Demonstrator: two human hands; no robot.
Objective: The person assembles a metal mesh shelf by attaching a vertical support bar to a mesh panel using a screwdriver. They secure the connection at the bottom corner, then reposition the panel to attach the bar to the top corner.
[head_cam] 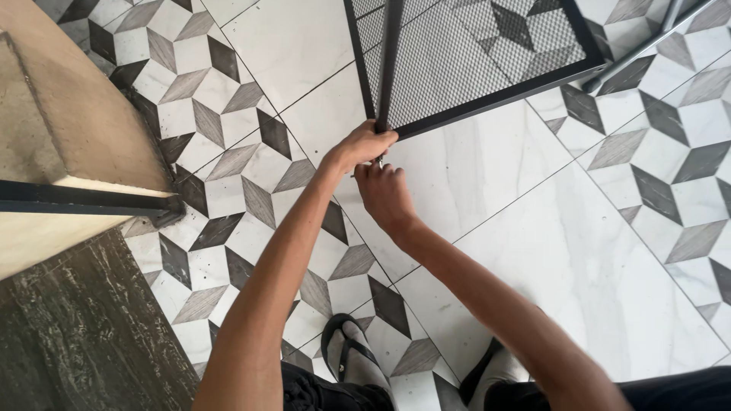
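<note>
- The single view came from a camera worn on the person's head, set above the work and tilted steeply down at the patterned grey, black and white tiled floor (228, 175).
- It faced forward and down along both bare forearms, which ran up from the bottom edge to the picture's middle.
- It sat close: the left hand (364, 144) and right hand (384, 194) lay near centre, and the feet showed at the bottom edge.
- No second view shared the scene.
</note>
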